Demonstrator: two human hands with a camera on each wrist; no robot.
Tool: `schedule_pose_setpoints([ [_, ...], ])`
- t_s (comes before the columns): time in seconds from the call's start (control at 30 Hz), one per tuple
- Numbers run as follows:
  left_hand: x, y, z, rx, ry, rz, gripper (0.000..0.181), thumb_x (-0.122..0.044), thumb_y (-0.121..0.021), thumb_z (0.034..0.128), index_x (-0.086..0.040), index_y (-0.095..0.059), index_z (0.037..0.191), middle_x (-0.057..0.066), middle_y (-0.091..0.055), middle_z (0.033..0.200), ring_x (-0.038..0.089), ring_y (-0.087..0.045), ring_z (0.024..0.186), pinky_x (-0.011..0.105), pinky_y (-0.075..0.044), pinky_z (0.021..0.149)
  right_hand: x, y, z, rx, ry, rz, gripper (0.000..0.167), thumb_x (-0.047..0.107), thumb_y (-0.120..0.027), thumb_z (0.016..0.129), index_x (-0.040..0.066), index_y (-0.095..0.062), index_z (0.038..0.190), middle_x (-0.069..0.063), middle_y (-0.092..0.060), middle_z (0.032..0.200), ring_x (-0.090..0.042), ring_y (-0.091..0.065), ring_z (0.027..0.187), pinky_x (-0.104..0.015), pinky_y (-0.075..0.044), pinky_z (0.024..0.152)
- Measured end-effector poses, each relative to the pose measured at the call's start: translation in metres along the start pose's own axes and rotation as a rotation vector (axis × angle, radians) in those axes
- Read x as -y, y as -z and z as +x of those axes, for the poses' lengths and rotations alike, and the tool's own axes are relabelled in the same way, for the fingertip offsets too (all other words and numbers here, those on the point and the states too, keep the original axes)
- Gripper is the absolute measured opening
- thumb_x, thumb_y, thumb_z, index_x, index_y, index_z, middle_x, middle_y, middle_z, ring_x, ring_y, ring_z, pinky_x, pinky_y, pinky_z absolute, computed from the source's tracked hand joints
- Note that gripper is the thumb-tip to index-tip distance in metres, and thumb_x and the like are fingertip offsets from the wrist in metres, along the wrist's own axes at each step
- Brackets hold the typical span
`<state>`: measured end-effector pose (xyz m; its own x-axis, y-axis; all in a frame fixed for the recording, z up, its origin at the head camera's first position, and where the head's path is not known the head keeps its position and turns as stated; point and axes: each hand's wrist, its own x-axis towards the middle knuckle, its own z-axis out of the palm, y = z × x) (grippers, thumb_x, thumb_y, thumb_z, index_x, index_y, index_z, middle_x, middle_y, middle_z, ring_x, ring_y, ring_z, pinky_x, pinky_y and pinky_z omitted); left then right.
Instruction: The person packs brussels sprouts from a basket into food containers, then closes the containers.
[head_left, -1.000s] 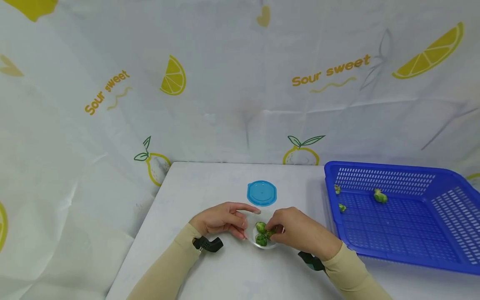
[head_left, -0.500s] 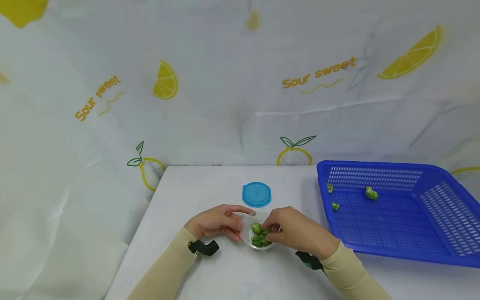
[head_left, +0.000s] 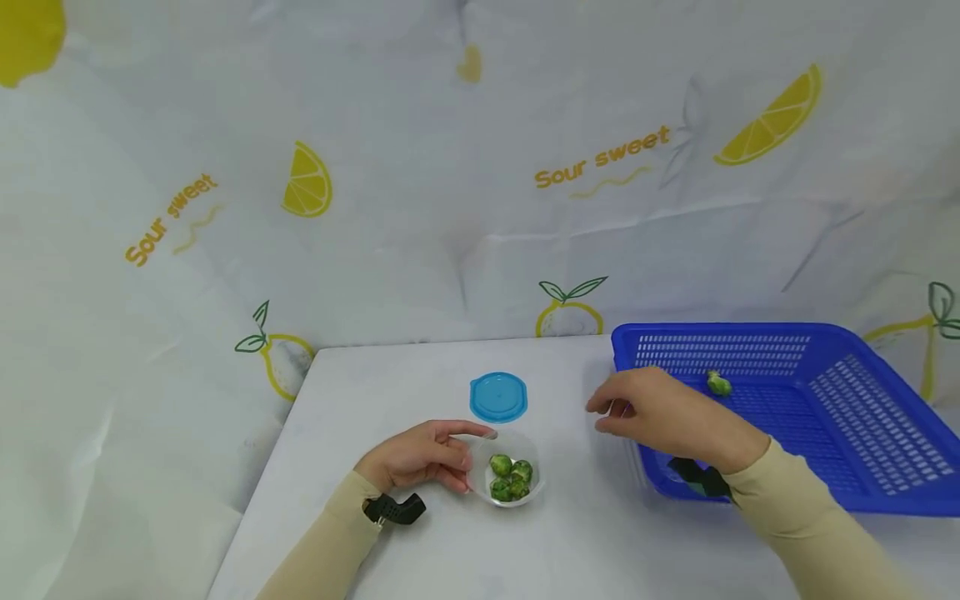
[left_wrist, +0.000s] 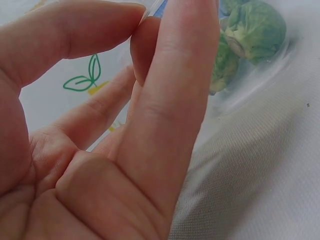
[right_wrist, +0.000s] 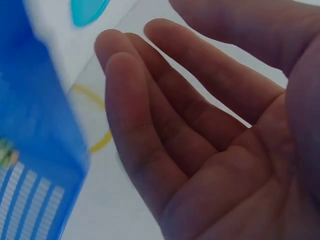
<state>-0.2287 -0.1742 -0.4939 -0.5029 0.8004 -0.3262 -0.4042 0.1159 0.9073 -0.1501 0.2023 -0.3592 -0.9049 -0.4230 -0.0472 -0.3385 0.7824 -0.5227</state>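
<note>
A small clear plastic bowl stands on the white table, with several Brussels sprouts in it. My left hand holds the bowl by its left side, index finger along the far rim and thumb near the wall. In the left wrist view, sprouts show through the bowl behind a finger. My right hand is raised at the left edge of the blue basket, fingers loosely curved with nothing between them. One Brussels sprout lies towards the back of the basket; my right hand covers the basket's left part.
A round blue lid lies flat behind the bowl. The white table ends at a hanging cloth printed with lemons. The basket's high slotted walls rise on the right.
My right hand has let go of a sprout in the bowl and moved right to the basket. My left hand stays at the bowl. The head view has turned somewhat to the right.
</note>
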Motion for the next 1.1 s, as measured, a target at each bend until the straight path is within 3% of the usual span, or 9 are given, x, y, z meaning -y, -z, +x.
schedule_pose_setpoints([
  [0.13,0.002,0.001,-0.002,0.006,-0.01,-0.022,0.066,-0.006,-0.072,0.0987,-0.01,-0.051,0.161,0.001,-0.069,0.084,0.017,-0.081,0.081,0.035,-0.07,0.083,-0.037,0.022,-0.007,-0.03,-0.031,-0.038,0.018,0.019,-0.079,0.099,0.015,-0.082,0.116,0.007,-0.079,0.106,-0.008,-0.071,0.093,-0.028,-0.063,0.077],
  [0.27,0.004,0.002,-0.001,0.023,-0.021,-0.03,0.065,-0.004,-0.07,0.0994,-0.009,-0.05,0.161,0.0,-0.069,0.085,0.016,-0.08,0.081,0.034,-0.07,0.083,-0.081,0.036,-0.015,-0.045,-0.074,-0.098,0.019,0.018,-0.079,0.098,0.01,-0.082,0.115,0.0,-0.081,0.109,-0.018,-0.076,0.097,-0.039,-0.067,0.08],
  [0.57,0.006,0.004,-0.001,0.038,-0.036,-0.035,0.064,-0.002,-0.068,0.1,-0.008,-0.049,0.161,0.0,-0.069,0.085,0.015,-0.08,0.08,0.034,-0.07,0.084,-0.163,0.059,-0.031,-0.008,-0.222,-0.149,0.029,0.021,-0.076,0.101,0.001,-0.079,0.121,-0.013,-0.08,0.113,-0.036,-0.076,0.102,-0.055,-0.065,0.081],
  [0.8,0.004,0.003,-0.002,0.044,-0.025,-0.034,0.065,-0.003,-0.068,0.1003,-0.008,-0.048,0.162,0.0,-0.071,0.086,0.015,-0.08,0.081,0.033,-0.07,0.083,-0.196,0.066,-0.033,0.029,-0.28,-0.13,0.031,0.02,-0.075,0.101,-0.005,-0.077,0.12,-0.021,-0.079,0.115,-0.042,-0.074,0.103,-0.059,-0.064,0.083],
  [1.1,0.002,0.003,0.001,0.039,-0.015,-0.03,0.065,-0.004,-0.068,0.1,-0.009,-0.049,0.161,0.0,-0.07,0.086,0.015,-0.08,0.08,0.033,-0.07,0.084,-0.218,0.065,-0.03,0.069,-0.326,-0.031,0.041,0.026,-0.076,0.1,-0.01,-0.075,0.121,-0.026,-0.078,0.115,-0.039,-0.076,0.1,-0.055,-0.067,0.084],
])
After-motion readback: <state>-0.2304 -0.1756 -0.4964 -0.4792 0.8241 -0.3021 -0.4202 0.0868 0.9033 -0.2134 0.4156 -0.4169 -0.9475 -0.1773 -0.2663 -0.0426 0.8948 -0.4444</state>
